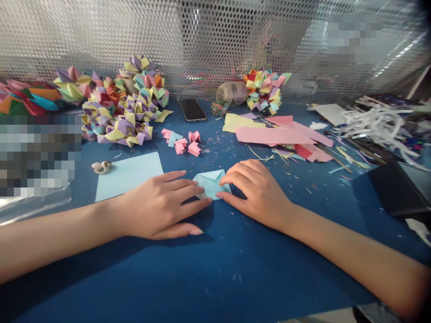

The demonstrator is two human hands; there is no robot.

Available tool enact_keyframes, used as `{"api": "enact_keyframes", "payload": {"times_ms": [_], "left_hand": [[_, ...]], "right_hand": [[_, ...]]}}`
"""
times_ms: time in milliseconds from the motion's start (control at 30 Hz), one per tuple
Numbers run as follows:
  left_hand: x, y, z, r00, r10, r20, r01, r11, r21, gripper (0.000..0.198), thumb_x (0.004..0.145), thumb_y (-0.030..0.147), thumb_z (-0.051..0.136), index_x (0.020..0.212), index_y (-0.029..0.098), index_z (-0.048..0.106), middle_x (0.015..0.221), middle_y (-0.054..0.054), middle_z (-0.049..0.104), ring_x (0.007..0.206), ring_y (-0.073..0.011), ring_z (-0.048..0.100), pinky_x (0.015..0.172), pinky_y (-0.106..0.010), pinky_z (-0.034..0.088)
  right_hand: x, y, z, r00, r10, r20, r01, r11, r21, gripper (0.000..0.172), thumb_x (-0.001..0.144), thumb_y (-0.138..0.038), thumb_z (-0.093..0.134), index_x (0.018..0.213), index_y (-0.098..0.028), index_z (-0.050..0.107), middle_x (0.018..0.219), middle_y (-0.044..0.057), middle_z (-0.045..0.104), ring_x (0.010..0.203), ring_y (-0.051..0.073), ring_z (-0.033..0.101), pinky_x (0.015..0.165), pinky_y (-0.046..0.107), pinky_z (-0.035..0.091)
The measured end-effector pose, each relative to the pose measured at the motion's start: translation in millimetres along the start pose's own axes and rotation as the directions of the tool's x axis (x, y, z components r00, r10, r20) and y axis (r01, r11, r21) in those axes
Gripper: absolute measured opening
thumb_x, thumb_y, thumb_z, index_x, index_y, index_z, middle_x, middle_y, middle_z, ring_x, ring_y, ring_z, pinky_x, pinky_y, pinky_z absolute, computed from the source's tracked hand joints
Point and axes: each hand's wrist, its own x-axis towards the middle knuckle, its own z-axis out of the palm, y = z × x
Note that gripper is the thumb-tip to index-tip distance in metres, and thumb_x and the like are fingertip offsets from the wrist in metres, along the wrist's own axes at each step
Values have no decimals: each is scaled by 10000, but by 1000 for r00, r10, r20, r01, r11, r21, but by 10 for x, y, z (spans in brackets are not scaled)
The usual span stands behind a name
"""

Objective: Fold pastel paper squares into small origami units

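A small light blue folded paper (211, 181) lies on the blue table (215, 269) between my hands. My left hand (161, 205) rests flat beside it, fingers stretched out and pressing its left edge. My right hand (254, 190) has its fingers curled down onto the paper's right side, holding it in place. A flat light blue sheet (128, 175) lies just behind my left hand. Several small folded pink and blue units (183, 142) sit farther back.
Piles of colourful folded paper balls (117, 105) fill the back left, another ball (264, 89) at the back middle. A phone (191, 109) lies near the perforated metal screen (215, 40). Pink and yellow paper strips (279, 132) and shredded scraps (373, 121) spread to the right. A dark box (397, 190) stands at right.
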Motion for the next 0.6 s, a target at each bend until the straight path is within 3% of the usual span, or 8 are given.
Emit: {"api": "enact_keyframes", "payload": {"times_ms": [267, 400, 500, 600], "left_hand": [[9, 9, -6, 995, -56, 80, 60, 997, -52, 514, 940, 504, 343, 1301, 173, 498, 1137, -121, 616, 1008, -272, 591, 888, -443, 474], [13, 5, -34, 994, -61, 93, 65, 997, -42, 499, 951, 493, 324, 1309, 188, 490, 1162, -113, 604, 1048, -269, 575, 919, -462, 442], [8, -29, -56, 994, -66, 91, 68, 997, -22, 480, 956, 487, 320, 1303, 205, 495, 1183, -104, 597, 1088, -263, 560, 948, -465, 415], [-1, -86, -62, 993, -79, 91, 79, 997, 2, 460, 957, 481, 324, 1285, 219, 513, 1196, -99, 594, 1112, -261, 550, 960, -454, 403]], "right_hand": [[-1, -7, -1, 992, 72, 108, -75, 997, 19, 233, 907, -338, 517, 1039, -206, 656, 1076, 95, 594, 1009, 236, 510, 884, 407, 407], [1, 7, -54, 985, 77, 154, -86, 995, 56, 254, 899, -183, 436, 1063, -172, 630, 1158, 118, 574, 1084, 247, 489, 948, 430, 377], [-4, 36, -93, 989, 92, 113, -100, 993, 63, 244, 816, -84, 448, 977, -145, 621, 1137, 122, 586, 1064, 247, 500, 942, 425, 379], [-7, 74, -119, 995, 99, 16, -100, 995, 31, 129, 786, -113, 525, 855, -156, 626, 1009, 104, 626, 954, 234, 540, 868, 408, 408]]}}
